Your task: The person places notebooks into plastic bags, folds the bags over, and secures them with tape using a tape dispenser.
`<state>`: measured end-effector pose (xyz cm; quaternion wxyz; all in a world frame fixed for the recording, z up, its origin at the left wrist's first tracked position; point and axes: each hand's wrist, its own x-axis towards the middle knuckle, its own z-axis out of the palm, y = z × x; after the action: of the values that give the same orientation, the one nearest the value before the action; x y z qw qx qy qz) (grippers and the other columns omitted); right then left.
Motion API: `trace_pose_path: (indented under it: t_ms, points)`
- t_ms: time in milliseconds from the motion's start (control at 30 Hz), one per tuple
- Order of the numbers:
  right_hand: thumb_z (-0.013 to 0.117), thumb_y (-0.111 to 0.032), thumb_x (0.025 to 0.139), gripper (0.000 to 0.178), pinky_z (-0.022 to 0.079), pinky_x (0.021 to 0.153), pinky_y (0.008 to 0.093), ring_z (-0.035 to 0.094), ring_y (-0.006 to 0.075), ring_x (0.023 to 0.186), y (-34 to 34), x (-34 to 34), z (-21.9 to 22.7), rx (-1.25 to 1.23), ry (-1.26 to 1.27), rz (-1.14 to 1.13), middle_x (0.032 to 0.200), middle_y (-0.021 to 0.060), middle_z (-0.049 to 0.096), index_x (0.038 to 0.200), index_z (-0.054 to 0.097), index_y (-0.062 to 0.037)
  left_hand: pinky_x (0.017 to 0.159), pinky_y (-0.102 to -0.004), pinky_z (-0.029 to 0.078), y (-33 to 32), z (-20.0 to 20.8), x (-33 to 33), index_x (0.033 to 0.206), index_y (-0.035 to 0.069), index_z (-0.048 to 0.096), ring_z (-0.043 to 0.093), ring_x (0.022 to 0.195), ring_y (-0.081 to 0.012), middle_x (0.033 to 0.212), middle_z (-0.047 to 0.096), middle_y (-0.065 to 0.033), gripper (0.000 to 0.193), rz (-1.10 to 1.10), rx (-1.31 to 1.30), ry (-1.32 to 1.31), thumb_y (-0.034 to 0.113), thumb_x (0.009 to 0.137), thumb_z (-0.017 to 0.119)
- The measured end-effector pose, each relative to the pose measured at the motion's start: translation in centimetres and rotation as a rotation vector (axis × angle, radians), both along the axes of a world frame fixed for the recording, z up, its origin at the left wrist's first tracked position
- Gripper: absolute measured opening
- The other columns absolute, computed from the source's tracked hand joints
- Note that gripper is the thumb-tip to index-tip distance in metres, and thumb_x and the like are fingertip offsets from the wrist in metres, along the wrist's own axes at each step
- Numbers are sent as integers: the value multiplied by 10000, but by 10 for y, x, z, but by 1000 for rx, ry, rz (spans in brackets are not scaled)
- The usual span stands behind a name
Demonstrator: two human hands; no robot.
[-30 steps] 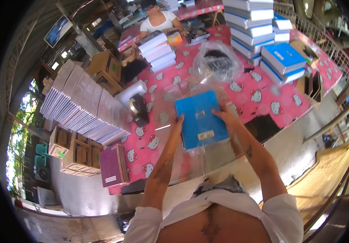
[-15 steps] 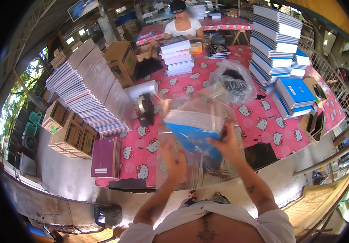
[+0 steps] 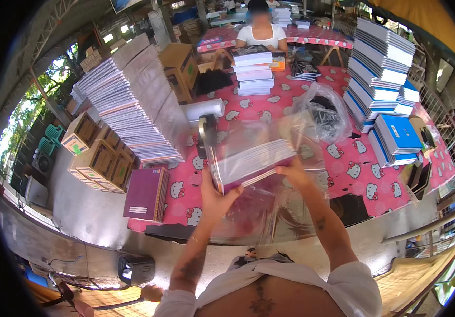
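Over the near part of the table I hold a bundle of notebooks (image 3: 262,160) in loose clear plastic, its page edges facing up and a purple cover along the near side. My left hand (image 3: 214,196) grips its left end, thumb along the near edge. At the right end, my right hand (image 3: 295,175) is closed on the bundle's near corner. Clear plastic sheets (image 3: 269,216) lie on the table under and in front of my hands. Just beyond the bundle's left end stands a black tape dispenser (image 3: 207,136).
A tall leaning stack of spiral notebooks (image 3: 127,100) and purple notebooks (image 3: 145,194) stand left. Blue-covered notebooks (image 3: 396,132) pile up right, near a clear plastic bag (image 3: 325,111). A plastic roll (image 3: 204,109) lies behind the dispenser. A person (image 3: 262,37) sits across the pink table.
The bundle has turned: its blue cover faced me before, and now page edges and a purple cover show. My left hand, formerly apart from it, has taken hold of its left end.
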<state>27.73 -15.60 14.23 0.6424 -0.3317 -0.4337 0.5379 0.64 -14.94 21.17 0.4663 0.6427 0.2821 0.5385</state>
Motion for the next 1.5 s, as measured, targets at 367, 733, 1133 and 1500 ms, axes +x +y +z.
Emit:
trace_pose_path:
  t_ms: [367,733,1133,1500]
  points:
    - [913,-420,669,1194,287,1152,420,331,257,1406,-120,43,19,127,-358,-722,1491,146,370,1533,212,12,1020,-332,458,106,-93,79,1544,43,257,518,1285,-216,1386,532,-129,893,-652,-169,270,122,828,785]
    - [787,-381,786,470,482,912,452,643,316,998,-80,-19,236,-24,-1636,-366,1092,118,652,1135,680,-85,560,-327,502,287,-107,-30,984,53,686,540,546,-113,673,601,-19,251,-2,-675,260,255,852,752]
    - [800,-320,782,454,529,765,390,697,288,827,-41,-65,234,56,-1539,-395,989,120,718,1142,706,-60,577,-355,543,280,-158,-49,798,54,701,698,662,-222,713,695,-98,137,555,13,850,188,827,693]
    - [760,-455,795,510,527,848,453,685,363,966,-41,-70,232,-62,-1606,-517,1037,168,731,1131,726,-74,818,-279,510,146,64,60,1149,75,624,608,894,-103,957,612,4,196,-912,-9,-86,126,964,663]
